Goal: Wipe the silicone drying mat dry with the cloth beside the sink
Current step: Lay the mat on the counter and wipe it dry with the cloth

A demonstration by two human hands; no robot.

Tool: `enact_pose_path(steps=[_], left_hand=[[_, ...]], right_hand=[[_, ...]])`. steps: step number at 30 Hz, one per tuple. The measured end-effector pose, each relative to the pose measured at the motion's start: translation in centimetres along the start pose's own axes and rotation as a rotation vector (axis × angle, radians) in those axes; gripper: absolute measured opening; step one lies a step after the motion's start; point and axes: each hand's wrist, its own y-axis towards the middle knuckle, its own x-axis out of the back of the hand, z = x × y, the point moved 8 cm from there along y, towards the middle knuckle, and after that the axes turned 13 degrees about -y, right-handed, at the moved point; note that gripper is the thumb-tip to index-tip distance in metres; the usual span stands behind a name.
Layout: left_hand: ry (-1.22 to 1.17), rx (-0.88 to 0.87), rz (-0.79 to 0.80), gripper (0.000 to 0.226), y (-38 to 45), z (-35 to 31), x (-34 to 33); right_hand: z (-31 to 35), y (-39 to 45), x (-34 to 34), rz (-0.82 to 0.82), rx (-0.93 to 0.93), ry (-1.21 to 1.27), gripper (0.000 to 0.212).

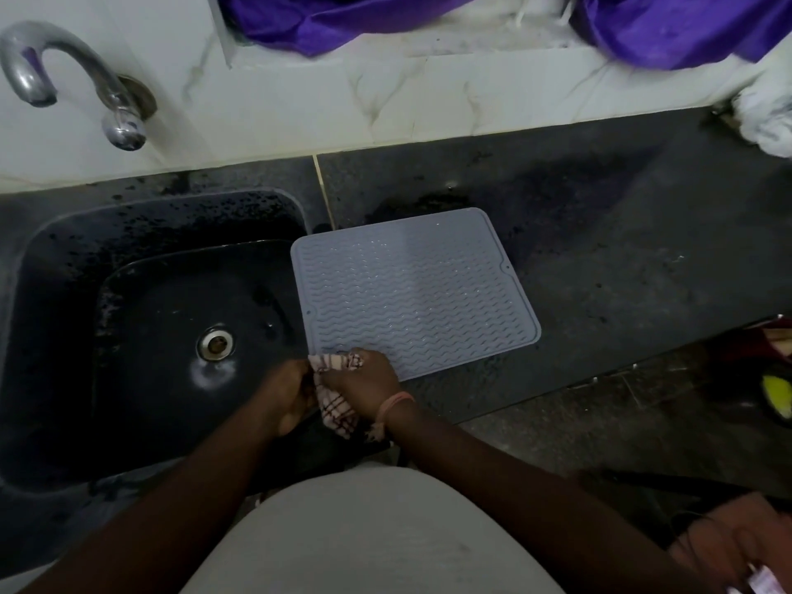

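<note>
A grey silicone drying mat with wavy ridges lies flat on the dark counter, just right of the sink; small water drops glint on it. A pale checked cloth is bunched between both hands at the mat's near left corner. My right hand grips the cloth's upper part, its knuckles over the mat's edge. My left hand holds the same cloth from the left, above the sink's right rim. The lower end of the cloth hangs down between my wrists.
A black sink with a metal drain fills the left. A chrome tap sticks out from the white tiled wall. Purple fabric hangs at the back. The dark counter stretches right; a white bundle sits at its far corner.
</note>
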Motion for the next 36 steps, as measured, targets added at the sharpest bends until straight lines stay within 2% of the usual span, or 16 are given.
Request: enact_pose_path(steps=[2, 4, 6, 10, 13, 16, 20, 25, 32, 36], left_hand=[[-0.001, 0.004, -0.012, 0.025, 0.3, 0.1, 0.0], [-0.008, -0.004, -0.01, 0.017, 0.6, 0.2, 0.0], [0.025, -0.029, 0.016, 0.021, 1.1, 0.2, -0.1], [0.046, -0.053, 0.074, 0.047, 1.5, 0.5, -0.2], [0.057, -0.068, 0.066, 0.052, 1.7, 0.5, -0.1], [0.061, -0.066, 0.063, 0.054, 1.9, 0.5, 0.0], [0.059, -0.065, 0.032, 0.046, 1.8, 0.5, -0.2], [0.05, -0.048, 0.033, 0.051, 2.0, 0.6, 0.0], [0.029, -0.04, 0.019, 0.05, 2.0, 0.6, 0.3], [0.017, -0.038, 0.031, 0.05, 1.9, 0.6, 0.2]], right_hand=[[-0.5, -0.4, 1.3, 0.039, -0.062, 0.327, 0.022], [-0.8, -0.6, 4.7, -0.029, -0.043, 0.449, 0.022], [-2.4, -0.2, 10.4, -0.229, -0.009, 0.34, 0.012], [-5.7, -0.9, 21.8, -0.679, -0.056, -0.089, 0.033], [-7.3, -2.0, 26.9, -0.83, -0.196, -0.311, 0.027], [-8.2, -1.0, 28.7, -0.808, -0.244, -0.448, 0.036], [-7.8, -0.1, 28.7, -0.777, -0.234, -0.504, 0.041], [-7.4, -0.6, 27.1, -0.776, -0.208, -0.497, 0.042], [-6.9, -1.2, 23.2, -0.775, -0.103, -0.419, 0.027], [-6.9, -0.9, 21.5, -0.705, -0.123, -0.348, 0.03]])
